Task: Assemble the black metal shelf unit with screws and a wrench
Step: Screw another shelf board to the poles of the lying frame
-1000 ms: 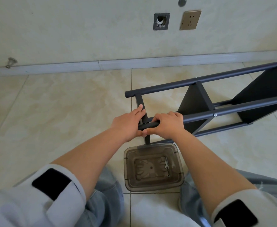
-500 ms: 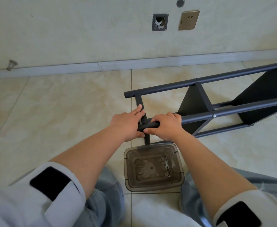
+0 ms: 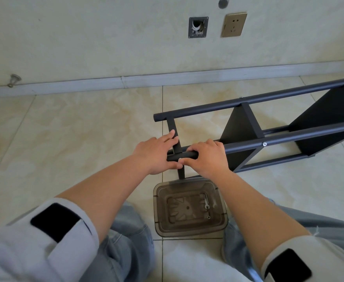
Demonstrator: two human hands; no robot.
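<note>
On the tiled floor point(image 3: 69, 135), close to the wall, the black metal shelf unit point(image 3: 268, 137) lies on its side, its long round posts running from the centre of view out to the right edge. Two dark shelf panels stand on edge between the posts. One silver screw point(image 3: 264, 144) is seated in the near upper post, just beside the first panel. At the left end a flat crossbar point(image 3: 174, 135) joins the far post to the near one.

Left hand point(image 3: 156, 154): fingers curled round the open end of the near post, thumb beneath, index finger extended along the crossbar. Right hand point(image 3: 208, 158): fingers wrapped over the same post just to the right, knuckles up, thumb tip touching the left hand's thumb. Both hands are clamped on that post. Whether either hand also pinches a fastener cannot be told; a pale speck shows between the thumbs, possibly a small part.

Just below the hands, between the person's knees, stands a translucent brown plastic container point(image 3: 158, 210). Inside it, at the right side, lies a small metal wrench point(image 3: 206, 202), and near it one loose screw point(image 3: 208, 217).

On the wall are a brass-coloured socket point(image 3: 233, 24), an open recessed box point(image 3: 198, 27) and a round cap point(image 3: 223, 2). A metal doorstop point(image 3: 13, 80) sits at the skirting, far left.
</note>
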